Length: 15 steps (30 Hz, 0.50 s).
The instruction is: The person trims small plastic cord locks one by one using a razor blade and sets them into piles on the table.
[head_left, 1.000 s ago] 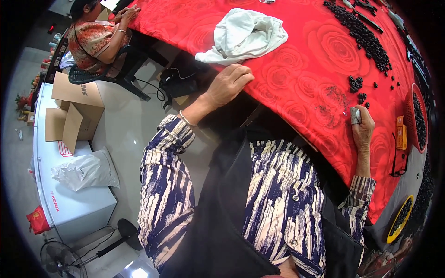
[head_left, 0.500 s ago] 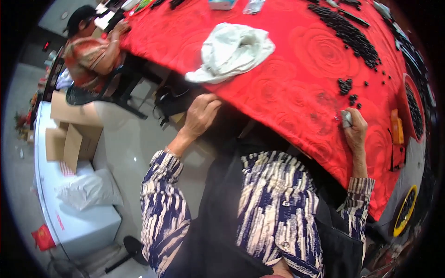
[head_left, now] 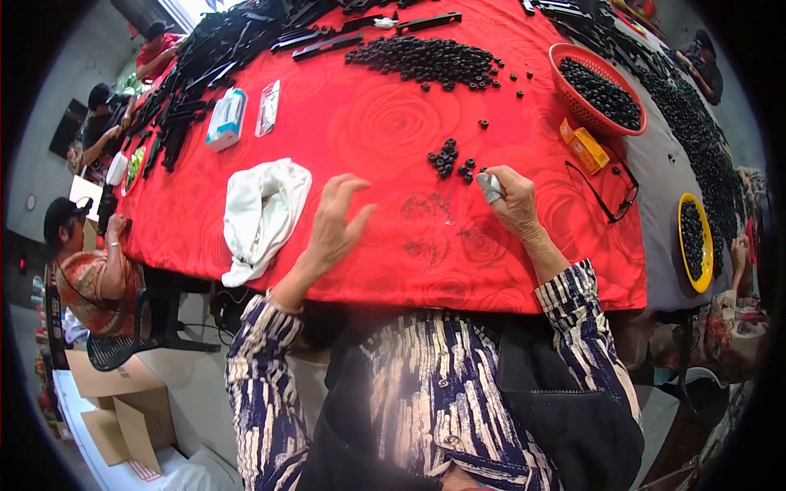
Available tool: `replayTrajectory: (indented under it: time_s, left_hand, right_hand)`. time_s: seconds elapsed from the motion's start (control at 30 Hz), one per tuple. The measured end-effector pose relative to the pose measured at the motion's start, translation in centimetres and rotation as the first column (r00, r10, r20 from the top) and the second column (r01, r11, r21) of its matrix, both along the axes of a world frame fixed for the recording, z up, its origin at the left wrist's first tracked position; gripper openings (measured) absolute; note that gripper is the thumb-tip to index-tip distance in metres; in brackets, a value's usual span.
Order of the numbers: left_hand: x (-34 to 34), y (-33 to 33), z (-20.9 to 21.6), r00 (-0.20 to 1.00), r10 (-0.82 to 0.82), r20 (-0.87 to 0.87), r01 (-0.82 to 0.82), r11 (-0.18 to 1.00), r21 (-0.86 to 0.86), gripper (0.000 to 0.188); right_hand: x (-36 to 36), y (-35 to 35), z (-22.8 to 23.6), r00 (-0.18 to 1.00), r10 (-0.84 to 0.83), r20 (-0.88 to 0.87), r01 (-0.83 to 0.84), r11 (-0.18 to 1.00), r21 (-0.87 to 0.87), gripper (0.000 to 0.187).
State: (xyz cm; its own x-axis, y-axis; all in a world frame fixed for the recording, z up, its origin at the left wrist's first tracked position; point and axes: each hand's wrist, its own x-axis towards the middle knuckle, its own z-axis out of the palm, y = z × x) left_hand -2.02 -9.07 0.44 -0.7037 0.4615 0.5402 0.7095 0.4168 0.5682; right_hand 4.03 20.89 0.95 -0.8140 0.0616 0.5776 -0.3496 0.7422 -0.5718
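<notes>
Over the red tablecloth (head_left: 368, 282), my left hand (head_left: 334, 225) is open, its fingers apart and nothing in them. The white cloth (head_left: 282, 192) lies crumpled just left of it. My right hand (head_left: 517, 204) is closed in a pinch, with a grey wrapping (head_left: 490, 187) on one digit; whatever the fingertips hold is hidden. Right beside those fingertips sits a small cluster of black rings (head_left: 443, 160). Farther back spreads a larger heap of black rings (head_left: 426, 63). Dark specks dot the cloth between my hands.
To the right are an orange box (head_left: 583, 147), dark-framed glasses (head_left: 612, 218), a red basket (head_left: 573, 96) and a yellow tray (head_left: 702, 286), both holding black rings. Far left are a blue-white pack (head_left: 226, 123) and piled black strips (head_left: 237, 41). Other people sit around the table.
The view has swung to show more of the table. My left hand has come from beside the table edge to above the cloth, its fingers spreading. My right hand stays closed near the rings.
</notes>
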Motion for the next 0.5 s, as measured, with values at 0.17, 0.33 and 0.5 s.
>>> replayTrajectory:
  time_s: [0.17,0.33,0.5]
  left_hand:
    - [-5.1,6.0,-1.2,0.975,-0.145,0.170,0.130,0.987,0.098,0.030]
    - [-6.8,9.9,-1.1,0.945,-0.204,0.256,0.184,0.978,0.101,0.032]
    - [-5.3,12.5,-0.3,0.989,-0.110,0.102,0.115,0.993,-0.040,0.038]
  right_hand:
    - [-0.4,-0.1,0.3,1.000,0.011,0.007,-0.011,1.000,-0.018,0.011]
    - [-0.5,0.0,0.0,1.000,-0.001,0.029,0.002,1.000,-0.022,0.012]
    - [-0.4,-0.1,-0.1,0.999,0.052,0.016,-0.052,0.999,-0.013,0.010]
